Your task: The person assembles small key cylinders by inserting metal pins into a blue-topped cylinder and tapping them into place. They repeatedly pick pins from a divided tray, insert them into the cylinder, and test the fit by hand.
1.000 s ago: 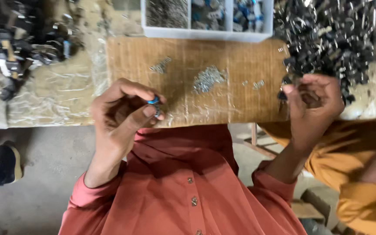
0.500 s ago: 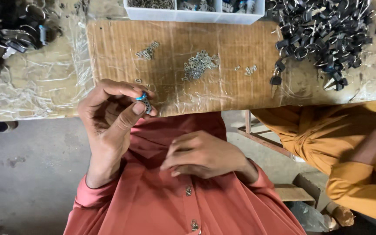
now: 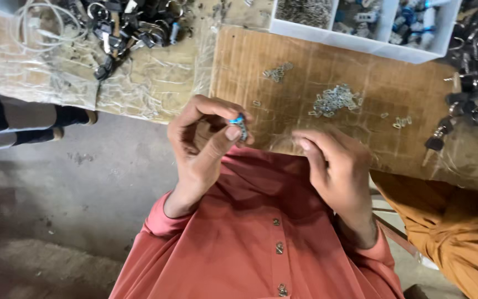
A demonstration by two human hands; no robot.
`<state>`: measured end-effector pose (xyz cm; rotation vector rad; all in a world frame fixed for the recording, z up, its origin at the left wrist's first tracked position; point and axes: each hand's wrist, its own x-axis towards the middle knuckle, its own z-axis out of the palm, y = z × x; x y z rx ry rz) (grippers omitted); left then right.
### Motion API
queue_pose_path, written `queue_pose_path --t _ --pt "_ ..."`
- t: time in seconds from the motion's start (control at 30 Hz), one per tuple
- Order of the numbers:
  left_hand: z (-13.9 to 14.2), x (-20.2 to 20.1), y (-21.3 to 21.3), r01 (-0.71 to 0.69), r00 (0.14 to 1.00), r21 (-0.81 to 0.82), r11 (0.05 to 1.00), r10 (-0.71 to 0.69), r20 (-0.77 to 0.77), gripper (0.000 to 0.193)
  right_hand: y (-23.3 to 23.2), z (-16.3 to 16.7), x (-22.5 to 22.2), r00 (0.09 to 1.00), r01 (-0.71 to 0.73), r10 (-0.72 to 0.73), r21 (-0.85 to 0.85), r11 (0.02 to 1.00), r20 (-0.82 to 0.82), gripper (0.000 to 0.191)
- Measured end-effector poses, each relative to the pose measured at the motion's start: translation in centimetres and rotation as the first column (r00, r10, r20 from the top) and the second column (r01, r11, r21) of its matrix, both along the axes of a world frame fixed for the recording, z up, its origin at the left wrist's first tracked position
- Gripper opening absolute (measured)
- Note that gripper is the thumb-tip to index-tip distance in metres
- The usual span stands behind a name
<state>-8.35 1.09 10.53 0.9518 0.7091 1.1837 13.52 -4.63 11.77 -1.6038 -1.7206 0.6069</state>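
Left hand (image 3: 203, 147) pinching a small metal part with blue tip (image 3: 239, 125) between thumb and forefinger, raised near chest — likely for close sight. Right hand (image 3: 336, 171) just beside, fingers curled loosely, contents not visible. Beyond the hands on the cardboard sheet (image 3: 360, 72): heap of small metal clips (image 3: 334, 101); white compartment tray (image 3: 360, 25) farther — nothing between.
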Motion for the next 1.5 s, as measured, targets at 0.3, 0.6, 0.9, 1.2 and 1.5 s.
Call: queue_pose_path --t 0.3,0.6,0.9,1.2,1.5 --pt "-0.5 -1.2 0.2 0.041 0.999 -0.007 0.999 -0.041 -0.021 0.011 4.2 0.6 -2.8 0.956 -0.012 0.018 -0.020 1.000 0.294 0.048" --pt "-1.8 0.0 1.0 0.223 0.965 -0.135 0.965 -0.199 0.171 0.013 2.1 -1.9 -2.3 0.900 -0.104 0.023 0.164 0.981 0.436 0.068" --pt "-2.3 2.4 0.7 0.382 0.924 -0.116 0.917 -0.376 0.069 0.018 -1.4 -4.5 1.1 0.993 0.024 0.001 0.215 0.976 -0.118 0.022" --pt "-2.7 3.6 0.0 0.394 0.919 -0.095 0.914 -0.394 0.019 0.016 -0.3 -2.0 0.6 0.999 -0.010 0.022 0.303 0.953 -0.037 0.018" --pt "-2.5 2.3 0.7 0.448 0.846 0.102 0.888 -0.384 -0.369 0.016 2.2 0.7 1.6 0.945 -0.261 0.226 -0.127 0.957 -0.237 0.023"
